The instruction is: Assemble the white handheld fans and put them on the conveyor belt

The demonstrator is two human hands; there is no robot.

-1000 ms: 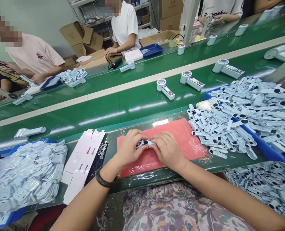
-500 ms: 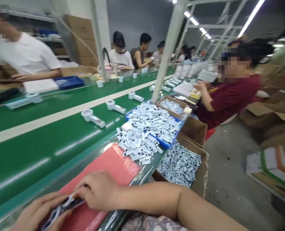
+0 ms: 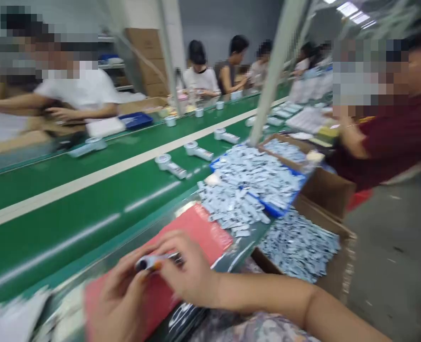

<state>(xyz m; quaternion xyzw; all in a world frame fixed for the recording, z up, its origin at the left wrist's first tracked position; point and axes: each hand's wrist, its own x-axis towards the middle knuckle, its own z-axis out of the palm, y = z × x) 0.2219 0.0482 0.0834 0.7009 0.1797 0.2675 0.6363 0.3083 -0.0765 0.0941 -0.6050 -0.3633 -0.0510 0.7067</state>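
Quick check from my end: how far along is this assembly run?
Done: several assembled-looking units lie on the green belt. In hand: left hand and right hand both grip one small pale part over the red mat. Left: a heaped blue tray and a carton of loose parts, so plenty remains.

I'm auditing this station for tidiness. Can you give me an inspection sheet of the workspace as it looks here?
Surface: red mat on the bench edge, beside a green belt.
Job's things: small pale part with a dark end, held over the mat.
Clutter: loose pile of parts, heaped blue tray, open box of more.
Hands: left hand and right hand both pinch the part.
Cables: nothing seen.
Surroundings: units on the belt; co-workers along the line.
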